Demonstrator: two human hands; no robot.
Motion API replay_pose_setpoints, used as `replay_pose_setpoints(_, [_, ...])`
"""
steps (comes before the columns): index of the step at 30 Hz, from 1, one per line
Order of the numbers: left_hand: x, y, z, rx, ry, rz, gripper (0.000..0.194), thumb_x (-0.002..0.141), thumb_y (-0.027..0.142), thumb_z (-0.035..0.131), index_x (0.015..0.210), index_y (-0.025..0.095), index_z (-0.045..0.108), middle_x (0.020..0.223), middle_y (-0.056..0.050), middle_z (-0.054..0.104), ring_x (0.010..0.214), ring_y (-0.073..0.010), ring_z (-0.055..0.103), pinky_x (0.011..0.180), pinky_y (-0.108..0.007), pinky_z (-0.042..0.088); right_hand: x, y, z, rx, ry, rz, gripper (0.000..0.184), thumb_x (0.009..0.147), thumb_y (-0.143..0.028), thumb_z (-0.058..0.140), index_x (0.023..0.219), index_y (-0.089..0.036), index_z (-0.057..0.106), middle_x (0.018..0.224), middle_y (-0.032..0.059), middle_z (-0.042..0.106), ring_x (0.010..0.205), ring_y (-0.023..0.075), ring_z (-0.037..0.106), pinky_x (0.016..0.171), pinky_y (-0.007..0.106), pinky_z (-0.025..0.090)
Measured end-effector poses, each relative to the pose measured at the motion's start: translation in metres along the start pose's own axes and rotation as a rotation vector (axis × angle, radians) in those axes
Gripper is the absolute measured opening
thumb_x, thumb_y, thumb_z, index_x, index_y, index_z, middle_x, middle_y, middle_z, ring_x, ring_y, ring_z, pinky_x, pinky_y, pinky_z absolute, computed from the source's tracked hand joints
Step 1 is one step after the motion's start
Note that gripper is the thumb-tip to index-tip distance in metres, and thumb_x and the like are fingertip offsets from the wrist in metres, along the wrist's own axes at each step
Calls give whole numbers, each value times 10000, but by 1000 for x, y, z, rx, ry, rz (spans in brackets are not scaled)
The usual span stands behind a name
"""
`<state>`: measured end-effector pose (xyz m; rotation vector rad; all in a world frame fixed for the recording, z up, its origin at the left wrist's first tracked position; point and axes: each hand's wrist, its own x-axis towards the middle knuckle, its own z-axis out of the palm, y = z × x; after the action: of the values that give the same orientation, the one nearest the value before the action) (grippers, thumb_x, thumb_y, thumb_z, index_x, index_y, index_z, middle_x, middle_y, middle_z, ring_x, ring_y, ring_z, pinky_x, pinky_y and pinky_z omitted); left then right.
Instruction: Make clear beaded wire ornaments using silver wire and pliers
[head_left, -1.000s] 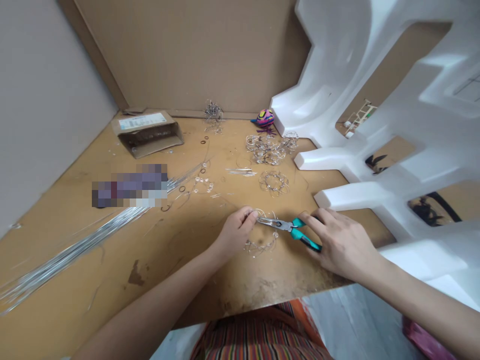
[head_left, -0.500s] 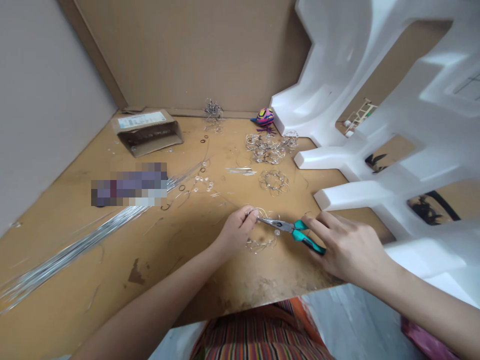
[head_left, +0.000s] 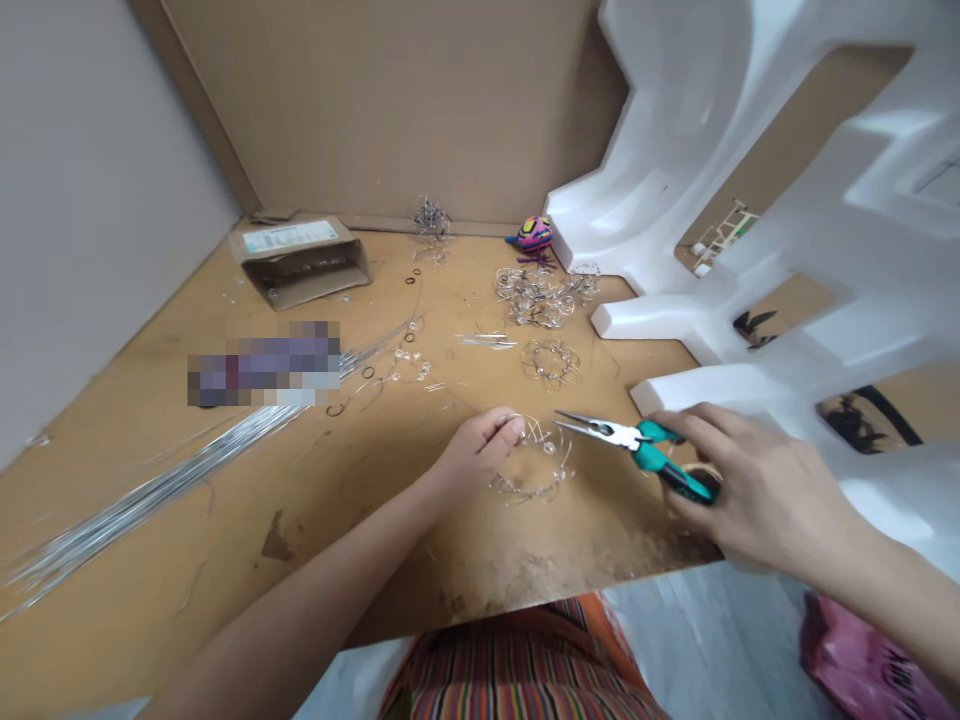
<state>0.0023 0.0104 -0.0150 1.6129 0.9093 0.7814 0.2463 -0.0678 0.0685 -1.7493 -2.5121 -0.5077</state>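
My left hand [head_left: 480,455] pinches the edge of a ring of wire and clear beads [head_left: 534,462] lying on the wooden workbench [head_left: 480,540]. My right hand [head_left: 757,490] grips needle-nose pliers [head_left: 637,443] with teal handles. Their steel tips point left, just above and to the right of the ring, and do not touch it. A small round tan object [head_left: 703,474] shows partly beneath the pliers' handles.
Bare wires [head_left: 157,495] lie at the left, near a pixelated object [head_left: 262,365]. Further wire-and-bead pieces [head_left: 536,297] and a cardboard box [head_left: 300,262] stand farther back. White foam packaging [head_left: 750,200] rises along the right, beyond the bench's near edge.
My right hand has moved to the right, drawing the pliers off the ring. My left hand stays on the ring. The view has shifted slightly.
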Motion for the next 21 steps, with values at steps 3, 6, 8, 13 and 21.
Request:
replay_pose_setpoints(3, [-1,3,-2,-71,-106,2,283,848,402,378,691,178,447,625,39,398,573,-101,376,551,-220,315,5,9,2,-81,40,-88,388,728,-358,504,1082,-204,548,938,76,602,681,203,567,554,302,399])
replay_pose_setpoints(6, [-2,3,-2,-73,-154,25,301,859,403,359,677,175,435,622,38,390,564,-98,367,542,-218,310,8,9,0,-62,26,-164,364,745,-336,498,1078,-197,553,940,86,591,703,201,561,583,304,402])
replay_pose_setpoints(8, [-1,3,-2,-50,-161,46,304,866,391,350,666,175,422,615,40,383,555,-96,351,532,-217,297,10,7,-2,-53,-3,-188,347,766,-334,496,1086,-213,553,914,80,585,712,200,555,590,302,392])
replay_pose_setpoints(13, [-2,4,4,47,-124,60,293,872,349,350,640,176,398,594,47,365,545,-94,338,524,-218,284,16,1,-9,-79,-76,-238,333,754,-257,530,1086,-244,556,833,51,573,710,194,534,587,292,357])
replay_pose_setpoints(21, [-5,6,7,95,-56,17,289,871,348,342,641,183,401,582,51,374,537,-96,350,526,-220,291,18,-6,-12,-129,-72,-262,405,665,-163,544,1065,-218,565,815,50,584,700,204,538,550,293,322])
